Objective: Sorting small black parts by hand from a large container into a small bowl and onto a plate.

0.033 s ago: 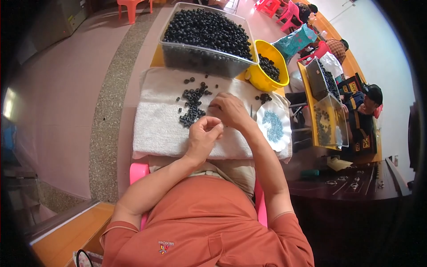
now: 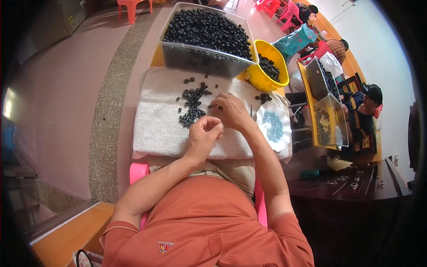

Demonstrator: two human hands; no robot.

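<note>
Both my hands work close together over a white towel (image 2: 155,129). My left hand (image 2: 204,135) is closed in a pinch, thumb against forefinger; whatever lies between the tips is too small to make out. Just beyond it, my right hand (image 2: 230,110) is bent palm down, its fingers curled around a small black part (image 2: 220,108) that is partly hidden. To the left of my fingers lies a loose pile of small black ring-shaped parts (image 2: 192,116). A white scalloped dish (image 2: 283,143) at the right holds tiny bluish pieces (image 2: 273,127).
Behind the towel stands a clear plastic bin (image 2: 200,55) heaped with black parts, beside a yellow bowl (image 2: 260,80) of similar parts. A few more black parts (image 2: 263,98) and a thin tool (image 2: 251,110) lie near the dish. A person (image 2: 367,102) sits at the right beside another bin (image 2: 322,80).
The fingers of my right hand have shifted very slightly, and a bit more of the black part shows between them. My left hand stays where it was.
</note>
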